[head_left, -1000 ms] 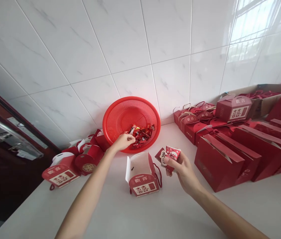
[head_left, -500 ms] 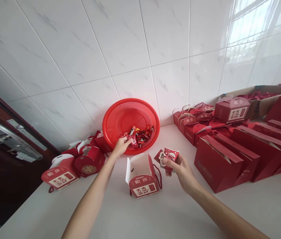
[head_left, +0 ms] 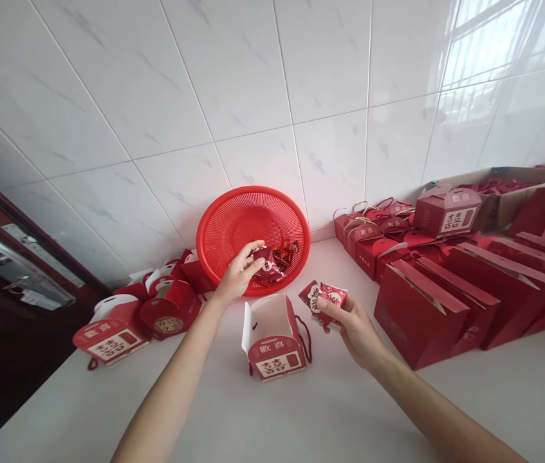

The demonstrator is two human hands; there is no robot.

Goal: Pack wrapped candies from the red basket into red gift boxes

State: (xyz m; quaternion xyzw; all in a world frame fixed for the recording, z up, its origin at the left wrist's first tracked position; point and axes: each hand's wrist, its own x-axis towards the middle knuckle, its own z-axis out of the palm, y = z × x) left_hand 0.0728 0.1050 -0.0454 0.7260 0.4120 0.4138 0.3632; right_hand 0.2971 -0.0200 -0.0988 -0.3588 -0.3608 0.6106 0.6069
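Note:
My left hand [head_left: 240,274] is at the front rim of a red plastic basket [head_left: 224,222], its fingers closed around a shiny red wrapped candy [head_left: 267,263]. More wrapped candies [head_left: 286,252] lie in the bottom of the basket, partly hidden by that hand. Right of an open red-and-white gift box [head_left: 275,364], my right hand [head_left: 354,325] pinches several red candy packets [head_left: 327,299] with white lettering. The box stands upright between my forearms, its top open and a dark red cord handle hanging at its side. A small dark speck shows on its inner wall.
Filled-out red gift boxes [head_left: 168,315] cluster on the left near a dark door [head_left: 6,321]. At right stand rows of red paper bags [head_left: 421,315], small corded boxes [head_left: 369,239] and a cardboard carton [head_left: 498,209]. A white tiled wall [head_left: 253,77] closes the back.
My left hand has lifted slightly and shifted right over the basket, now with a red wrapped candy showing in its fingers. My right hand stays nearly in place with its packets.

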